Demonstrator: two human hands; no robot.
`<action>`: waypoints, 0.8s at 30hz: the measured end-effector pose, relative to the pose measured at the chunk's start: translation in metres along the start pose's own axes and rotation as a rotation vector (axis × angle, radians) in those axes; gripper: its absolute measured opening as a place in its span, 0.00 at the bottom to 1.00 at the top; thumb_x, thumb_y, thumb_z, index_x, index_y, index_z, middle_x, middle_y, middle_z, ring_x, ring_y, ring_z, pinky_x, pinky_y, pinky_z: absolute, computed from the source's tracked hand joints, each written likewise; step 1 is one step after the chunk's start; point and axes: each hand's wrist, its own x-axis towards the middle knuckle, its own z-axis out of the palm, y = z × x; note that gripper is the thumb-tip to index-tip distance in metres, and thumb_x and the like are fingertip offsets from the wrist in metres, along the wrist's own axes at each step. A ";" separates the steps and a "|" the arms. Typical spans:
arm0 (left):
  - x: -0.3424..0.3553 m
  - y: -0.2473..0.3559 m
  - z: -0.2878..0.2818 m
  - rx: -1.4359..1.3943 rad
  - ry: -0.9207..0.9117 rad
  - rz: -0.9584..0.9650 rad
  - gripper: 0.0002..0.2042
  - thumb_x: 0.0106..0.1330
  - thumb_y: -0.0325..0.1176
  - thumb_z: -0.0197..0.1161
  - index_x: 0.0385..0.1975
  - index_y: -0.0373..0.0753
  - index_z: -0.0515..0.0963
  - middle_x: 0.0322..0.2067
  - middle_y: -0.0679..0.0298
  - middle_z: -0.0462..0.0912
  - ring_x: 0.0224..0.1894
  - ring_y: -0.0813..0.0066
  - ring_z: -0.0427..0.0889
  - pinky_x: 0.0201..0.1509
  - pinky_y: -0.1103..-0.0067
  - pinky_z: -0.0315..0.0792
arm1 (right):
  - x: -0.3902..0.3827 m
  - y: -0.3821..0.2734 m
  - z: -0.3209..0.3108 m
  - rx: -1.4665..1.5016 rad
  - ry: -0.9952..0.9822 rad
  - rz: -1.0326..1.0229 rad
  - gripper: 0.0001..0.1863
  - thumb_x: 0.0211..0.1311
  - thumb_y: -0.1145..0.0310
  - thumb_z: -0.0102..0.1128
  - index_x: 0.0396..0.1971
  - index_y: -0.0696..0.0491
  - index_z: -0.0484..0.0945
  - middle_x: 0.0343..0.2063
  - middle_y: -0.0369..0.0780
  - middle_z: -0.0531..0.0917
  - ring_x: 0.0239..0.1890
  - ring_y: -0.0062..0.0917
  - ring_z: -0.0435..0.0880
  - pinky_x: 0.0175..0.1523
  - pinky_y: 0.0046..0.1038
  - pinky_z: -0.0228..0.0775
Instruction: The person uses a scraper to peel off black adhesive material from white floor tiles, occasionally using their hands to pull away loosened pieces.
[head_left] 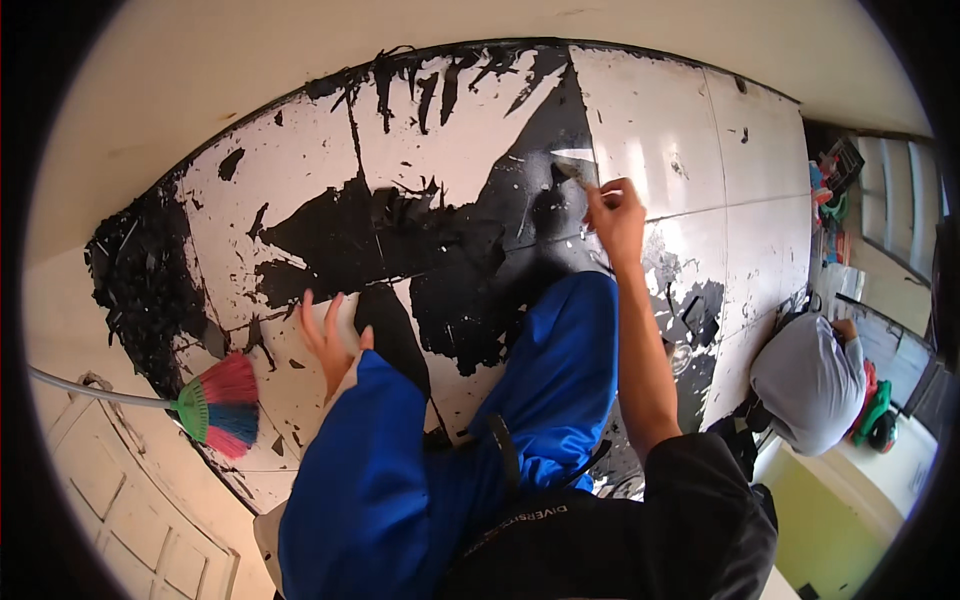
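My right hand (617, 215) is closed round the handle of a scraper (574, 168). The tool's flat blade is against a sheet of black coating (545, 160) on the tiled floor, and a small white patch shows beside the blade. On the left, my left hand (328, 345) rests on the floor with its fingers spread, holding nothing. It lies beside my left knee, below a wide torn area of black coating (330, 235). White tile (650, 130) shows around the black patches.
A broom (220, 408) with pink, green and blue bristles lies at the left, near a heap of black scraps (145, 280). Another person in grey (810, 385) crouches at the right. A wall (300, 50) bounds the far side; a panelled door (130, 500) stands lower left.
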 end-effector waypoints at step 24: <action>0.020 -0.036 0.078 -0.082 -0.253 -0.025 0.26 0.70 0.49 0.55 0.68 0.54 0.73 0.77 0.56 0.58 0.79 0.45 0.51 0.76 0.39 0.37 | 0.122 -0.112 0.131 -0.890 -0.123 -0.216 0.10 0.55 0.72 0.58 0.31 0.60 0.87 0.34 0.56 0.88 0.38 0.51 0.89 0.46 0.45 0.82</action>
